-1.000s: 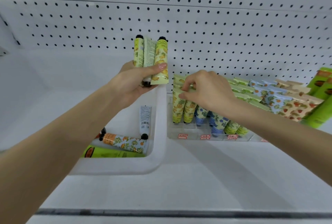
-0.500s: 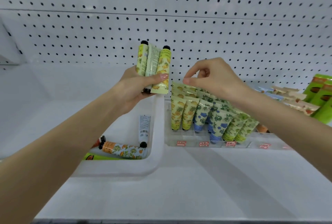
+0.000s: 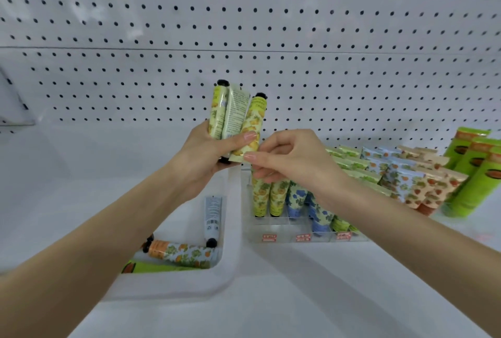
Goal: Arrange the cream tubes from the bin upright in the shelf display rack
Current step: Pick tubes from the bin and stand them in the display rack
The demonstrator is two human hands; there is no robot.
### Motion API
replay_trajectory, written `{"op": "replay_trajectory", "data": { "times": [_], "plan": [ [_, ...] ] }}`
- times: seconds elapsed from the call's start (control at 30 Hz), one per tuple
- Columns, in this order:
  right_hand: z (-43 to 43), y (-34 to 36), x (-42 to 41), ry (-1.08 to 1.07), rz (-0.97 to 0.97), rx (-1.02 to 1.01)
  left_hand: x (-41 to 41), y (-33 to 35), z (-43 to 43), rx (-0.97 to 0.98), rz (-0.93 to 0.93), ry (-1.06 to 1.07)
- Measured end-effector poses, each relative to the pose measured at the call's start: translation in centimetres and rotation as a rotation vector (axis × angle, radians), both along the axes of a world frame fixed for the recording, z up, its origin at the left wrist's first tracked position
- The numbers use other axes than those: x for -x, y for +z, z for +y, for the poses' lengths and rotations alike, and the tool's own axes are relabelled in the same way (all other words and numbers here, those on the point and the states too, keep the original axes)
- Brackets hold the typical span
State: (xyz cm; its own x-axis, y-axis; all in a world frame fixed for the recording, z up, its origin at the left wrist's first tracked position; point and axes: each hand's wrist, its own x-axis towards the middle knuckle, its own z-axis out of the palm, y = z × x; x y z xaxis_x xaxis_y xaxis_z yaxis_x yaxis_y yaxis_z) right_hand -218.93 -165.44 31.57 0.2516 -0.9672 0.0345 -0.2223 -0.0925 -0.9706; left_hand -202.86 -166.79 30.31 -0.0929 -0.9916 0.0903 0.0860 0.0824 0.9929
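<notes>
The raised tubes [image 3: 235,121] are shown in pale yellow-green, printed with orange fruit and capped in black. In the clear rack [image 3: 284,225], yellow tubes [image 3: 261,196] with orange fruit are followed by blue-flowered tubes [image 3: 295,199], light-blue tubes [image 3: 401,183] with orange fruit, cream tubes [image 3: 431,188] dotted with red strawberries, and plain bright-green tubes [image 3: 477,175]. The bin [image 3: 225,278] is white; the pegboard [image 3: 271,26] is white, patterned with dark holes.

The cream tubes [image 3: 235,118] looked like glossy printed plastic. The display rack [image 3: 284,227] was clear, shiny plastic, the bin [image 3: 225,279] smooth white matt plastic, and the pegboard [image 3: 325,26] smooth, faintly sheened.
</notes>
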Motion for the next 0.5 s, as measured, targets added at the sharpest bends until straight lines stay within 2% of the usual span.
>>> {"op": "replay_trajectory", "data": {
  "times": [0.2,0.4,0.5],
  "plan": [
    [0.0,0.2,0.4,-0.025,-0.029,-0.039,0.3,0.1,0.0,-0.029,0.063,0.034],
    [0.7,0.3,3.1,0.030,0.138,-0.001,0.0,0.8,-0.1,-0.101,0.287,0.082],
    [1.1,0.3,4.4,-0.016,0.177,0.010,-0.1,0.7,-0.1,-0.115,0.305,0.089]
  ]
}}
